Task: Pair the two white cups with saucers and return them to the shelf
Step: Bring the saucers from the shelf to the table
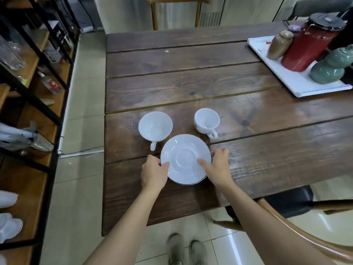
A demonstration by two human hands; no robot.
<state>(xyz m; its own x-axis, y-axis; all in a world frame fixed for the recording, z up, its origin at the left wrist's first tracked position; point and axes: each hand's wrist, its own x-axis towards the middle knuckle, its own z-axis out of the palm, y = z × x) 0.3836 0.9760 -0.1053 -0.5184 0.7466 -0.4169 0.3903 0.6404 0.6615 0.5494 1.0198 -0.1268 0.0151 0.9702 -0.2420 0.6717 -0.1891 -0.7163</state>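
Observation:
Two white cups stand on the dark wooden table (pixel 191 88). The wide cup (pixel 155 126) is at the left with its handle toward me. The smaller cup (pixel 206 120) with a logo is at the right. In front of them lies a stack of white saucers (pixel 185 153); a second rim shows under the top one. My left hand (pixel 154 172) grips the stack's left edge, thumb on top. My right hand (pixel 217 166) grips the right edge, thumb resting on the top saucer.
A wood and black metal shelf (pixel 32 104) runs along the left, holding glasses, a bottle and white dishes. A white tray (pixel 298 81) at the table's back right carries a red flask, a brown jar and a green gourd jar. Chairs stand at the right and far side.

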